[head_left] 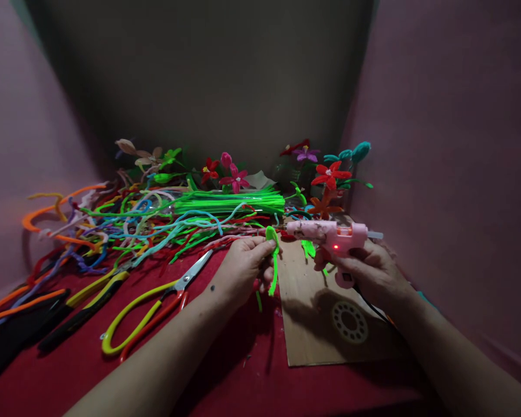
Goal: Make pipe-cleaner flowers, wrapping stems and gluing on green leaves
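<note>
forearms – l hand pinching grn strip, r hand gripping glue gun

"What does the left hand hold?"
"A green fuzzy strip, in its grip."
"And the right hand?"
"It holds a pink glue gun, red light glowing, above the cardboard."
"The scissors?"
"On the red surface, slightly open."

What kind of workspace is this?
Likely a small craft table for pipe-cleaner flowers: a bundle of green stems, a pink glue gun with its red light on, and finished-looking flowers behind.
</note>
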`<state>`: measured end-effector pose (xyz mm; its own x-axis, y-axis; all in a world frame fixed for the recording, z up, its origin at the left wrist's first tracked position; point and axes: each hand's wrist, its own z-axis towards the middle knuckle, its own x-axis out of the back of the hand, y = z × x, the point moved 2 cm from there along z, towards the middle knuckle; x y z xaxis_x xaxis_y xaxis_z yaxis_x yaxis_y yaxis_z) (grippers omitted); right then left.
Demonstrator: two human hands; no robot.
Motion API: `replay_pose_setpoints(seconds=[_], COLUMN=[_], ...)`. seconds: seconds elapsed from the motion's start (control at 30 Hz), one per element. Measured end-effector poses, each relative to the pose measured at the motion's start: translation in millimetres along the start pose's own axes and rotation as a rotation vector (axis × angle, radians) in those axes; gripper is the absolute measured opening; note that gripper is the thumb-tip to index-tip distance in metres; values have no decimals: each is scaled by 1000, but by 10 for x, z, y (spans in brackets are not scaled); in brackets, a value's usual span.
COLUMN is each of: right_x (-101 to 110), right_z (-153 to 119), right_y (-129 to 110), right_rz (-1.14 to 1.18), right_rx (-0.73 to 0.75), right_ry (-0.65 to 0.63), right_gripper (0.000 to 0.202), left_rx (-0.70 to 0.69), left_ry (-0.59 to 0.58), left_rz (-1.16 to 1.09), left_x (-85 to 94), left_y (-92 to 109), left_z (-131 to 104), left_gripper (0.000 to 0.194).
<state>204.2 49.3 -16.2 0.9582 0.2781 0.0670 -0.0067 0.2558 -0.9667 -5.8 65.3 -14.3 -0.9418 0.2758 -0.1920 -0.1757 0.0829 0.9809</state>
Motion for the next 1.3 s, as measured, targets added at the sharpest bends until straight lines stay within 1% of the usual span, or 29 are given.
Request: replay_pose_setpoints(seconds=[0.5,0.73,0.97,1.3], right_x=[12,6,-2,9], right_z=[0,9,5,-16], right_y=[-13,6,-13,-20], right_rz=[36,29,-12,-49], right_rx=[13,15,24,12], right_ry=[-67,-73,-75,-60], right_gripper=[15,14,13,16], left_rx=[11,6,4,-5], left_ry=[0,-9,17,5], left_rz=[18,23,32,40], left_x=[4,6,-16,-6], left_y=[0,-12,12,6], left_z=[13,8,-4,-1], left_gripper=[23,22,20,21])
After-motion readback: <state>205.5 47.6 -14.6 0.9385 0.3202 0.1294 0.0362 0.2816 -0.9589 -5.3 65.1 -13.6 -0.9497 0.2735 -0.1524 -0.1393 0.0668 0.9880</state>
